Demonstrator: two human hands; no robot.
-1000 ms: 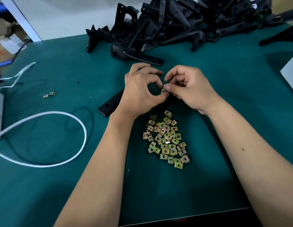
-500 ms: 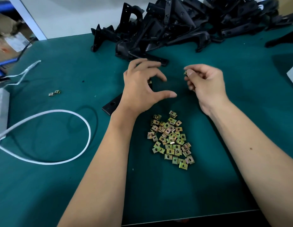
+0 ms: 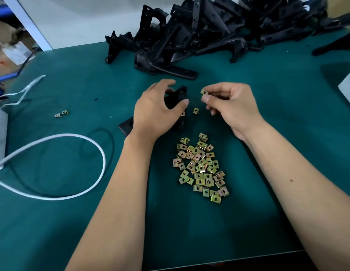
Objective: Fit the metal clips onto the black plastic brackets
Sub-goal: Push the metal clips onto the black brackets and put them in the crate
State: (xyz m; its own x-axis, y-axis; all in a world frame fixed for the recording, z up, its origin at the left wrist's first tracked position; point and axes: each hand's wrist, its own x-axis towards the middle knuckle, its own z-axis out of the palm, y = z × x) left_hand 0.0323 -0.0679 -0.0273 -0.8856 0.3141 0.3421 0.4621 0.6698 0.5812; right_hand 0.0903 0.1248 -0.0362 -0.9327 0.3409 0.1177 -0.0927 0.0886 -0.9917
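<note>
Left hand (image 3: 154, 112) gripped black bracket (image 3: 178, 96) at frame centre. Right hand (image 3: 231, 106) pinched 1 metal clip (image 3: 204, 92) just right of bracket.

2 bare forearms come into the head view from the 6 o'clock edge, each ending in a bare hand. The left hand (image 3: 153, 112) and the right hand (image 3: 231, 106) wear no gloves, rings, watch or wristband. No sleeve shows on either arm; both are uncovered right down to the frame edge. The fingernails are short and unpainted, plain on the left thumb and on the right thumb. 1 small dark mark sits on the right forearm (image 3: 291, 180), toward 3 o'clock of the picture's centre. The left forearm (image 3: 119, 192) carries no marking that can be made out.
</note>
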